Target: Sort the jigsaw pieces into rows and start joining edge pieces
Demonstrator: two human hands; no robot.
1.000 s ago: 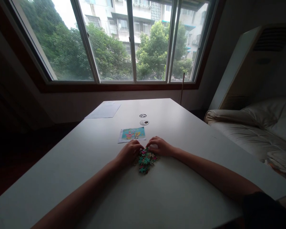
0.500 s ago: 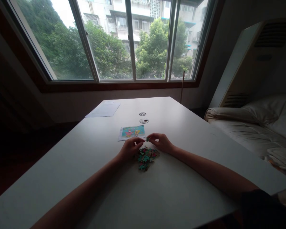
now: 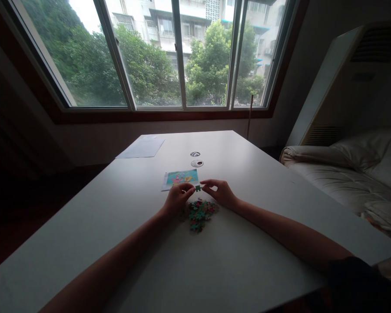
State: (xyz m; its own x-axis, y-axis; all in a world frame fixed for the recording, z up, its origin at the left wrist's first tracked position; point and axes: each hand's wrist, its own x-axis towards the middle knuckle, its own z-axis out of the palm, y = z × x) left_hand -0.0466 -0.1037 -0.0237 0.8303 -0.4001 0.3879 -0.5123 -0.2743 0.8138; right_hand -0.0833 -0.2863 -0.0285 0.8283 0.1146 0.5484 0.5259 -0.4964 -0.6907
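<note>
One green puzzle piece [image 3: 198,188] was held above the desk [image 3: 247,165] beyond a heap of pieces [image 3: 198,214], its long axis roughly side to side; the left hand [image 3: 177,198] pinched one end in its grip, the right hand [image 3: 221,194] was at the other, whether clamped or apart impossible to tell

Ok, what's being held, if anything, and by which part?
A green puzzle piece, by its opposite edges, between the left hand and the right hand; exactly which fingers grip it is too small to tell.
</note>
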